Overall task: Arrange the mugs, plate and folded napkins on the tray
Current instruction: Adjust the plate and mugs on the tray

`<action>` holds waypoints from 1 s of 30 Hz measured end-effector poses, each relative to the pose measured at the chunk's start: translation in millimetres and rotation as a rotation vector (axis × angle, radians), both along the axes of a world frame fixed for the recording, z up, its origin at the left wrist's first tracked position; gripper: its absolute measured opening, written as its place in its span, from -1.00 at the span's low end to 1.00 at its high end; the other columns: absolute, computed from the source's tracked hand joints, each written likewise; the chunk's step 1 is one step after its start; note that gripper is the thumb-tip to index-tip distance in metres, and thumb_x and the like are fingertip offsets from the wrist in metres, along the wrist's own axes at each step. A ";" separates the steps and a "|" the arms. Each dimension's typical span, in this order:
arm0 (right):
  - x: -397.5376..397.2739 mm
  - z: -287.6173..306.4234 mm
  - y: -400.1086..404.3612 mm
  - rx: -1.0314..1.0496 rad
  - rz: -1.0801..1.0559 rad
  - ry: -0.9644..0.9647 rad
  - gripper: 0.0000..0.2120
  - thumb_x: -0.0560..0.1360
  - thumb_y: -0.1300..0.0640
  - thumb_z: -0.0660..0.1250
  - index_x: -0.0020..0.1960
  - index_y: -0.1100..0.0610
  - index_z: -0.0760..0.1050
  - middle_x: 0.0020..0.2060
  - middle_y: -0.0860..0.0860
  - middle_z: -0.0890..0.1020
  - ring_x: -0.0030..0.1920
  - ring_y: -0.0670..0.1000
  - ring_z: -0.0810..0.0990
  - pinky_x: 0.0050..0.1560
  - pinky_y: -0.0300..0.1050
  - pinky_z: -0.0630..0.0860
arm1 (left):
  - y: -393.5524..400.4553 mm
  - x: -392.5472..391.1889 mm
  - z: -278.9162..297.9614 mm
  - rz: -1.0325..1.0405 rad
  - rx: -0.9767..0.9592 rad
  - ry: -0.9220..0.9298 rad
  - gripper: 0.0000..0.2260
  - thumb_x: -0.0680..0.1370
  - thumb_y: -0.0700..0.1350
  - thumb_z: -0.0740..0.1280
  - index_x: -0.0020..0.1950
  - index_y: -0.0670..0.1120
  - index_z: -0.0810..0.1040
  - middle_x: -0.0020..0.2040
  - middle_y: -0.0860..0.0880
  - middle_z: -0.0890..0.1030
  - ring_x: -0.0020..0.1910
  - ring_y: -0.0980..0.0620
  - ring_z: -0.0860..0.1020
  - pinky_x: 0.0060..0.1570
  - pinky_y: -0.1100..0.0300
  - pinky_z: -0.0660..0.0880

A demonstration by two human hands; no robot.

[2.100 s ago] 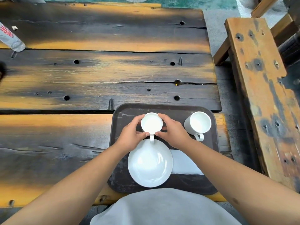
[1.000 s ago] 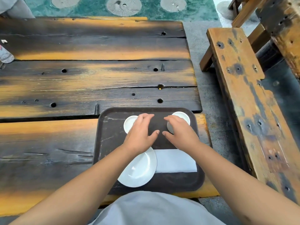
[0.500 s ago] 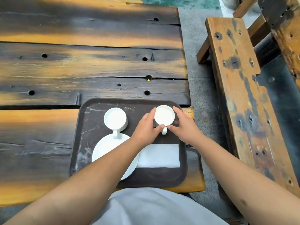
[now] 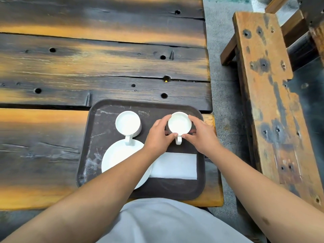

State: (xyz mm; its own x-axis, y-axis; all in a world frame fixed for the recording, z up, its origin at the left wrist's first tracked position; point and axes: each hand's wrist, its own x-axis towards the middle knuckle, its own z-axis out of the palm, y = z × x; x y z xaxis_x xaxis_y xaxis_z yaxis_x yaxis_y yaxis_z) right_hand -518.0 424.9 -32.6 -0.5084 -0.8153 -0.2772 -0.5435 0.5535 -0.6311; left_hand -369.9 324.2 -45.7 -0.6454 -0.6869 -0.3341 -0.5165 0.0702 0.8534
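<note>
The right-hand mug (image 4: 179,124) sits upright in the far right corner of the tray (image 4: 98,137), handle pointing back toward me, and I have it cupped from both sides. My left hand (image 4: 160,135) wraps its near-left wall and my right hand (image 4: 201,135) its right wall, fingers (image 4: 192,118) curled round the mug rather than spread; thumbs meet by the handle. A second ago both hands were between the two mugs; since then they have shifted onto this one, which I read as squaring it up. The left-hand mug (image 4: 128,124) stands alone now, apart from my hands, its handle reaching over the rim of the plate (image 4: 121,155). The plate lies near-left on the tray, partly under my left forearm, and the folded napkin (image 4: 175,165) lies just beside it, near-right. Everything sits on the tray, so the arranging looks nearly finished. The tray rests at the near right corner of the plank surface (image 4: 87,67).
</note>
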 end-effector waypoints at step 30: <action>15.9 -0.7 6.1 0.021 -0.012 -0.073 -0.29 0.42 0.12 0.50 0.47 0.02 0.24 0.33 -0.01 0.48 0.00 -0.16 0.52 0.06 -0.27 0.41 | -0.9 14.5 -9.3 -0.022 0.002 0.046 -0.39 0.45 -0.19 0.48 0.29 0.35 0.34 0.20 0.11 0.46 -0.05 0.16 0.64 -0.05 0.42 0.48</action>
